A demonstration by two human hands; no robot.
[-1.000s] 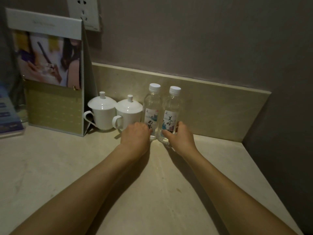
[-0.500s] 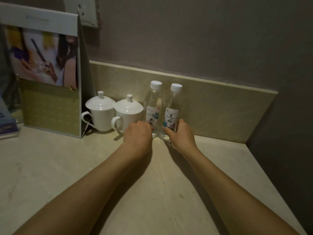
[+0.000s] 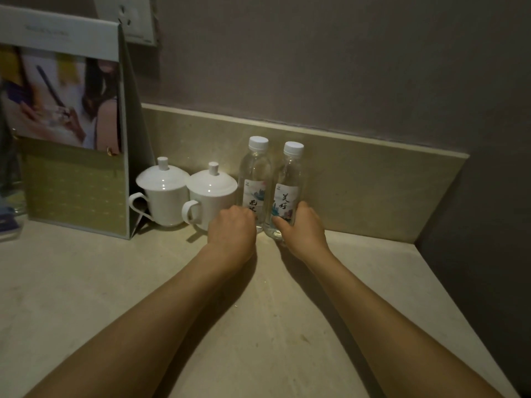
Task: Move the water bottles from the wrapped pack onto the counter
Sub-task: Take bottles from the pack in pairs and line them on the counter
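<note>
Two clear water bottles with white caps and painted labels stand upright side by side on the beige counter (image 3: 258, 326), against the backsplash. My left hand (image 3: 232, 228) wraps the base of the left bottle (image 3: 255, 173). My right hand (image 3: 301, 229) grips the lower part of the right bottle (image 3: 288, 179), thumb across its label. Both bottle bases rest on the counter, partly hidden by my fingers. No wrapped pack is in view.
Two white lidded cups (image 3: 163, 191) (image 3: 211, 195) stand just left of the bottles. A tall standing card display (image 3: 66, 124) is at the far left, a wall socket (image 3: 129, 18) above it. The counter ends at a dark wall (image 3: 488, 225) on the right.
My hands stay on the two bottles; they and the bottles have barely shifted. The view has tilted slightly, moving everything a little lower and to the right.
</note>
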